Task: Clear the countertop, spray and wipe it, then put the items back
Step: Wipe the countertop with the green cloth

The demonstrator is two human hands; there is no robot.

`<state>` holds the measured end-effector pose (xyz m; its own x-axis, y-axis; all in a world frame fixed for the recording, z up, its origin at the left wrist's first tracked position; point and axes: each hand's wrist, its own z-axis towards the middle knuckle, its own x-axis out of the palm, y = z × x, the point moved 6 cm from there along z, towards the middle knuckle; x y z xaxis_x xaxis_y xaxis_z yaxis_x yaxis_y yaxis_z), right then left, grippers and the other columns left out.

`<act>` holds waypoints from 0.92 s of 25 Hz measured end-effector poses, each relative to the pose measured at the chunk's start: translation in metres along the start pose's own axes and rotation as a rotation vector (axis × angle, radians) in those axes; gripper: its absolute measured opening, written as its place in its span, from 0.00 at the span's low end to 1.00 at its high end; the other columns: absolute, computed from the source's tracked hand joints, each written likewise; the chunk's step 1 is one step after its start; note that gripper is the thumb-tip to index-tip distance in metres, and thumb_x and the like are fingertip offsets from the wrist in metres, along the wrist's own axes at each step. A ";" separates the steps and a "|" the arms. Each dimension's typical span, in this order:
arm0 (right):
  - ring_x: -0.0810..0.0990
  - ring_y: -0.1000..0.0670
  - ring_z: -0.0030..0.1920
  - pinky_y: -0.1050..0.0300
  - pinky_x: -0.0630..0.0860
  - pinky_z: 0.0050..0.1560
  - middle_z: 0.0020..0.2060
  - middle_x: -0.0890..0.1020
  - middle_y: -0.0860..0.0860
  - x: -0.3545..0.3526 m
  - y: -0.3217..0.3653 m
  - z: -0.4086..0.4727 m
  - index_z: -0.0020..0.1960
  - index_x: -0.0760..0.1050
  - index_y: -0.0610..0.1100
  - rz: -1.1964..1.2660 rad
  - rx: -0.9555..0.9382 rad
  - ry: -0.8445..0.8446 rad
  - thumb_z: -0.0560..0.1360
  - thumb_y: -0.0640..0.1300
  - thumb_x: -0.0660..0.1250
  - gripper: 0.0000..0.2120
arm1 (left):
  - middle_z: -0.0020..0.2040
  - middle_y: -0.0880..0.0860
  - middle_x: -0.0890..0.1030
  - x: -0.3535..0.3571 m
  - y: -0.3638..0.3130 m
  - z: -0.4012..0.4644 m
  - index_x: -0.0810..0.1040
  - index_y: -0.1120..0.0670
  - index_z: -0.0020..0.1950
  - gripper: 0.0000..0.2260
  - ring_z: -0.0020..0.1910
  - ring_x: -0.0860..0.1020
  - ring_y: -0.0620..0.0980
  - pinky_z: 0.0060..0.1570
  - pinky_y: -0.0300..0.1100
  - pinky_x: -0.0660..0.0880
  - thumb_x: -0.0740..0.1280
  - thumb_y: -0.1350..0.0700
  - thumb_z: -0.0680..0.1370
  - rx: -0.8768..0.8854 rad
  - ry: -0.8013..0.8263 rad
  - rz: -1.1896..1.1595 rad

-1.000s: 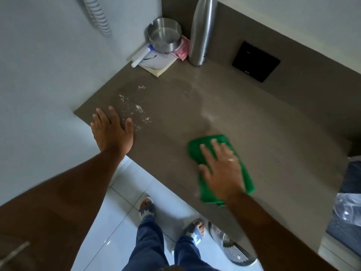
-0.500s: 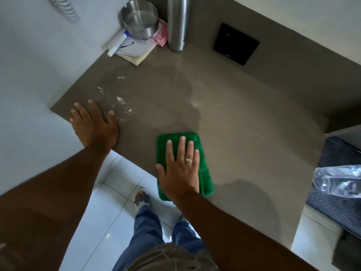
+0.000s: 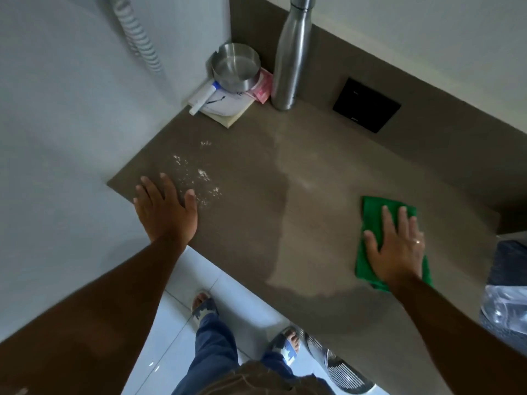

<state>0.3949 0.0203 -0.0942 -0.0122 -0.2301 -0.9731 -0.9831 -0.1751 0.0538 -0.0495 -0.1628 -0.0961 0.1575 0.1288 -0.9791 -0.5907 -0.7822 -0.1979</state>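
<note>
In the far left corner of the brown bench (image 3: 328,172) a round steel bowl (image 3: 236,70) stands with nothing visible inside, resting on a stack of papers (image 3: 228,108) with a white marker (image 3: 203,98) and a pink packet (image 3: 261,87) beside it, and a tall steel bottle (image 3: 290,57) stands upright just to their right against the back wall. The right hand (image 3: 395,248) presses flat with straight fingers on the green cloth (image 3: 370,212) near the bench's right end, close to its front edge. The left hand (image 3: 165,208) lies flat and spread at the front left corner, beside white crumbs (image 3: 199,178), with a broad bare stretch of damp-looking surface between the hands.
</note>
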 end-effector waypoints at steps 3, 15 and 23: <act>0.49 0.34 0.78 0.36 0.50 0.75 0.79 0.51 0.38 -0.010 0.042 0.066 0.80 0.50 0.45 0.033 0.220 -0.041 0.77 0.64 0.48 0.37 | 0.76 0.70 0.55 0.001 0.003 0.004 0.56 0.60 0.78 0.31 0.76 0.54 0.68 0.73 0.62 0.53 0.56 0.43 0.81 -0.022 0.010 -0.018; 0.46 0.40 0.79 0.40 0.46 0.77 0.80 0.48 0.43 0.008 0.349 0.056 0.80 0.46 0.50 -0.006 -0.477 0.080 0.80 0.62 0.43 0.32 | 0.77 0.68 0.56 0.007 0.008 0.008 0.56 0.58 0.78 0.33 0.76 0.55 0.67 0.73 0.61 0.54 0.51 0.40 0.79 -0.031 0.085 -0.064; 0.47 0.40 0.79 0.43 0.46 0.77 0.80 0.50 0.43 -0.001 0.226 0.053 0.80 0.48 0.49 0.038 -0.223 0.011 0.82 0.56 0.42 0.28 | 0.78 0.67 0.52 0.000 0.013 0.009 0.50 0.60 0.79 0.40 0.77 0.51 0.66 0.74 0.60 0.50 0.47 0.33 0.76 -0.011 0.173 -0.070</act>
<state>0.1630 0.0317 -0.0925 -0.0458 -0.2505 -0.9670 -0.9173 -0.3727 0.1400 -0.0640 -0.1673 -0.0987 0.3323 0.0770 -0.9400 -0.5651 -0.7817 -0.2638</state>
